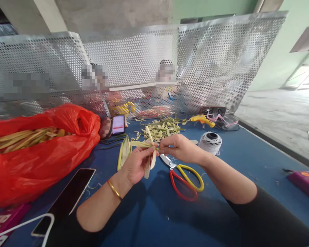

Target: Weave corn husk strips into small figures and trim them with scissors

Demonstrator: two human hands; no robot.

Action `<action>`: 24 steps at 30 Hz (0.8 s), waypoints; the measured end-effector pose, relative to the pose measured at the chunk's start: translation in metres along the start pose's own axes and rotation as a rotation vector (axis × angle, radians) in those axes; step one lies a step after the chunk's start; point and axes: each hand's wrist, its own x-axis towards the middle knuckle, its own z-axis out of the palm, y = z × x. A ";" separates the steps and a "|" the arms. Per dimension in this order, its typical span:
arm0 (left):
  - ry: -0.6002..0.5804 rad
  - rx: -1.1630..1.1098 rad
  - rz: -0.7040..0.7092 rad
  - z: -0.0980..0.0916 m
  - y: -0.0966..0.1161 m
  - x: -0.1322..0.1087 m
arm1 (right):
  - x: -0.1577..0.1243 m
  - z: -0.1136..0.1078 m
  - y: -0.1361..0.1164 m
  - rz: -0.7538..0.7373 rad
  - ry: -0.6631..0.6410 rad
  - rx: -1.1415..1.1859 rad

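Pale dried leaf strips (151,161) fan out from my left hand (137,163), which is closed around their gathered end. My right hand (179,147) pinches at that same end, its fingertips almost touching my left; what exactly they grip is too small to make out. Scissors (186,181) with one red and one yellow handle lie on the blue table just below my right hand. To the right of that hand stands a spool of white thread (210,142). A larger folded pale leaf (124,152) rests behind my left hand, and a heap of leaf scraps (164,128) lies beyond both hands.
At left a red plastic bag (74,151) holds long dried leaves, with a dark phone (67,199) in front. A lit phone (118,124) stands farther back. A yellow glue gun (202,120) and glasses (228,121) lie back right. A perforated metal screen (134,58) bounds the table; people sit behind.
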 end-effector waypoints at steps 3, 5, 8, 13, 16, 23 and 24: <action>-0.036 -0.012 0.025 -0.001 0.002 -0.002 | 0.000 0.000 -0.002 -0.002 0.029 0.034; -0.051 -0.016 0.042 -0.002 0.004 -0.003 | 0.000 0.003 -0.003 -0.016 0.068 0.073; -0.062 -0.028 0.050 -0.002 0.005 -0.003 | 0.001 0.009 -0.003 -0.009 0.185 0.168; -0.024 -0.032 0.044 -0.003 0.002 0.000 | 0.002 0.020 0.000 0.006 0.306 0.219; 0.013 0.010 0.030 -0.003 0.002 0.002 | 0.003 0.019 0.004 0.004 0.265 0.198; 0.143 0.141 0.066 0.000 0.009 0.001 | 0.003 0.006 0.005 0.220 0.284 -0.043; 0.148 0.160 0.080 0.000 0.009 0.000 | 0.003 0.007 0.005 0.254 0.219 -0.011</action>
